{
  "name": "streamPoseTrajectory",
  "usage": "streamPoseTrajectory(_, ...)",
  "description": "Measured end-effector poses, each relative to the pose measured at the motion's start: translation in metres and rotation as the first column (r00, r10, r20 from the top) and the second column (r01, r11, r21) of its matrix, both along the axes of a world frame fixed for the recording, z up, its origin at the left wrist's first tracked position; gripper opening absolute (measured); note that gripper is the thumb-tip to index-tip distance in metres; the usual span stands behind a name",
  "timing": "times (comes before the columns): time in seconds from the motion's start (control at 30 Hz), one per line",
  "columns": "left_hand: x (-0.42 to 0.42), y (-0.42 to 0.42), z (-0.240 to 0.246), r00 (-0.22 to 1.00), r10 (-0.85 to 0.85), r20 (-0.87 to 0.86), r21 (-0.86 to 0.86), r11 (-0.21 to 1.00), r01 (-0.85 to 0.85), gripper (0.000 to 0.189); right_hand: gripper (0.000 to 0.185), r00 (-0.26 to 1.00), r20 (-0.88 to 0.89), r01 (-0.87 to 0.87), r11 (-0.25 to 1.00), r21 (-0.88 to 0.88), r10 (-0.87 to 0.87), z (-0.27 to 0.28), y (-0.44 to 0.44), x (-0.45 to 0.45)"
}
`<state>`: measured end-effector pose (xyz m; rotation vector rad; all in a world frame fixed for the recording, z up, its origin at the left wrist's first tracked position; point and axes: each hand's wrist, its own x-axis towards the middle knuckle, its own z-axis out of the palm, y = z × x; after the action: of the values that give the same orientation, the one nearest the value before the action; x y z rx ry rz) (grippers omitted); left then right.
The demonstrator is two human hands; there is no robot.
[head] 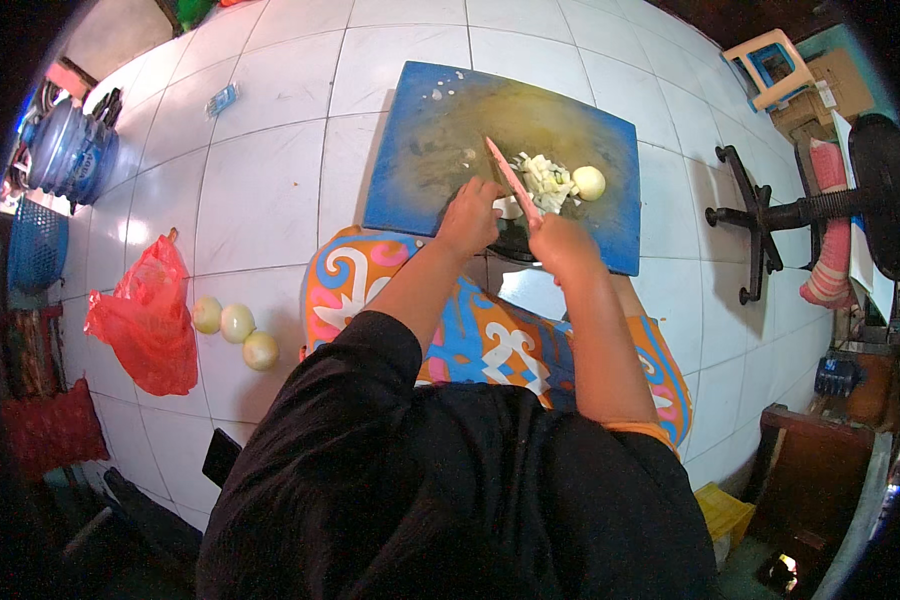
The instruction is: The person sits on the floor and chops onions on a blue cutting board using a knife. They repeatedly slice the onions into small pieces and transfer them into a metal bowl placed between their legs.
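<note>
A blue cutting board [435, 202] with a darkened, yellowish middle lies before me on the floor. My right hand [566, 247] is closed round the handle of a knife with a pink blade [511, 176], which points up and to the left. Beside the blade, my left hand [472, 217] rests at the board's near edge, its fingertips by a white onion piece [507, 208]; whether they grip it is hard to tell. Chopped onion [546, 180] is heaped just right of the blade. Next to the heap sits a peeled onion [589, 183]. Part of a dark round thing shows below the board.
Several whole onions [237, 323] lie on the tiled floor at left, beside a red plastic bag [150, 322]. A large blue water bottle [71, 154] and a blue basket [37, 244] are farther left. A black wheeled chair base [757, 215] and a plastic stool [769, 67] are at right.
</note>
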<state>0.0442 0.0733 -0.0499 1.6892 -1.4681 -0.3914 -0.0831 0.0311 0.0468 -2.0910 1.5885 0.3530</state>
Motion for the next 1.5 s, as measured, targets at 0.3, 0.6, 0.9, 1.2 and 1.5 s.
streamPoseTrajectory(0.3,0.011,-0.007,-0.006,0.999,-0.037,-0.011,0.034,0.999,0.037,0.017,0.038,0.999,-0.023,0.025,0.996,0.083,-0.023,0.014,0.003,0.012)
streamPoseTrajectory(0.6,0.017,-0.004,-0.011,0.991,0.082,0.101,-0.053,0.996,-0.077,0.009,0.037,0.99,-0.023,0.138,0.964,0.226,-0.137,0.032,0.013,0.032)
streamPoseTrajectory(0.9,0.019,-0.009,-0.019,0.995,0.055,0.085,-0.033,0.998,-0.052,0.008,0.039,0.991,0.023,0.131,0.984,0.124,-0.135,0.01,0.016,0.037)
streamPoseTrajectory(1.2,0.017,-0.018,-0.001,0.973,0.202,-0.116,-0.13,0.968,-0.216,0.012,0.048,0.957,0.289,0.025,1.0,-0.015,-0.02,-0.044,-0.021,0.003)
streamPoseTrajectory(1.5,-0.004,-0.047,0.07,0.995,0.049,0.09,-0.343,0.939,-0.015,0.016,0.05,0.98,0.199,0.023,0.995,-0.097,-0.003,-0.036,-0.012,-0.045)
